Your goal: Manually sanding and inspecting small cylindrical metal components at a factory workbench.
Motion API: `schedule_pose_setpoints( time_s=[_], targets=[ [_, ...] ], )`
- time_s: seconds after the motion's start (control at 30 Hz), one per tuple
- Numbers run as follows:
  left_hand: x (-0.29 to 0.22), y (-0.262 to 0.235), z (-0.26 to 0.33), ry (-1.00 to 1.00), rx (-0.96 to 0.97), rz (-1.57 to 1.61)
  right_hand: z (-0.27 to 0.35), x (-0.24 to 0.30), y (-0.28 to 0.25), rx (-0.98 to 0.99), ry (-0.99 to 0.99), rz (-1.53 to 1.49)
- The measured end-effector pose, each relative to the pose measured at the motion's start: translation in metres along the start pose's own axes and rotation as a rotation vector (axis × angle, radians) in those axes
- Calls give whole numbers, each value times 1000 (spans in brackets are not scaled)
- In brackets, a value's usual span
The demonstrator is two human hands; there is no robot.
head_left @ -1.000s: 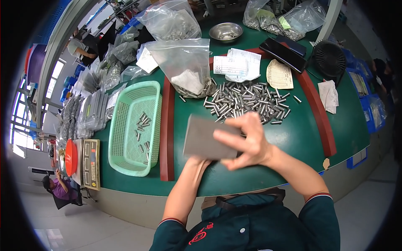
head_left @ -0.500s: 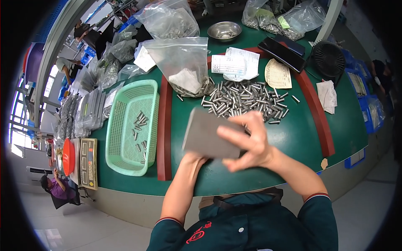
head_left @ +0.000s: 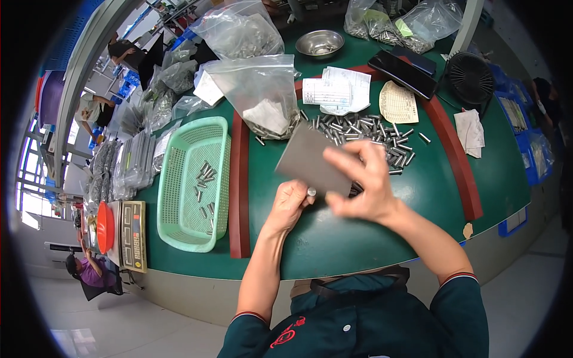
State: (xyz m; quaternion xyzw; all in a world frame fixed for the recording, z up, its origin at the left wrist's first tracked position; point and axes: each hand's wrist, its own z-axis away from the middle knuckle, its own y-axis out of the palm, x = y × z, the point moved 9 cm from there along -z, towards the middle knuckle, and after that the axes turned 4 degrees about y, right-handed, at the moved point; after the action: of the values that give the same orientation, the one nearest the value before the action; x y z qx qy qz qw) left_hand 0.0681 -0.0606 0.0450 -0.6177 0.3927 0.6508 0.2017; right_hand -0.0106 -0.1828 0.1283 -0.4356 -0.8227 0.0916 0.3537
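My left hand (head_left: 289, 204) is closed, and the shiny end of a small metal pin (head_left: 311, 192) pokes out between its thumb and forefinger. Just beyond it, a flat grey block (head_left: 314, 156) is tilted above the table. My right hand (head_left: 369, 182) is at the block's right end, forefinger and thumb overlapping it; motion blurs the fingers, and the block appears held there. Small dark pieces under that hand cannot be made out. Farther away lies a pile of metal pins (head_left: 397, 140), partly hidden by the block and the hand.
A green basket (head_left: 224, 179) with several pins stands left, beside a red strip (head_left: 239, 197). Another red strip (head_left: 456, 161) bounds the right. Beyond the pile are a clear bag (head_left: 256, 83), papers (head_left: 352, 89), a phone (head_left: 403, 74), a metal bowl (head_left: 319, 52) and a fan (head_left: 470, 82).
The grey block has moved away from me and tilted, with my right hand moving the same way. My left hand, mostly hidden below the block before, now shows with a pin in its fingers.
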Motion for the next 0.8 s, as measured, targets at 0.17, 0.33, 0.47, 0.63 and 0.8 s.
schedule_pose_setpoints(
  time_s=[0.17, 0.33, 0.47, 0.63, 0.8],
  targets=[
    [23, -22, 6, 27, -110, -54, 1, 5, -12, -60, -24, -53],
    [-13, -20, 11, 341, -119, -292, 0, -13, 2, 27, 125, -44],
    [-20, -11, 5, 365, -109, -63, 1, -44, -12, -75, 247, 58],
    [23, -39, 21, 120, -440, -74, -1, 24, -5, 4, -65, -129],
    [-26, -7, 2, 359, -69, -20, -3, -38, -5, -51, 214, 89]
  ],
)
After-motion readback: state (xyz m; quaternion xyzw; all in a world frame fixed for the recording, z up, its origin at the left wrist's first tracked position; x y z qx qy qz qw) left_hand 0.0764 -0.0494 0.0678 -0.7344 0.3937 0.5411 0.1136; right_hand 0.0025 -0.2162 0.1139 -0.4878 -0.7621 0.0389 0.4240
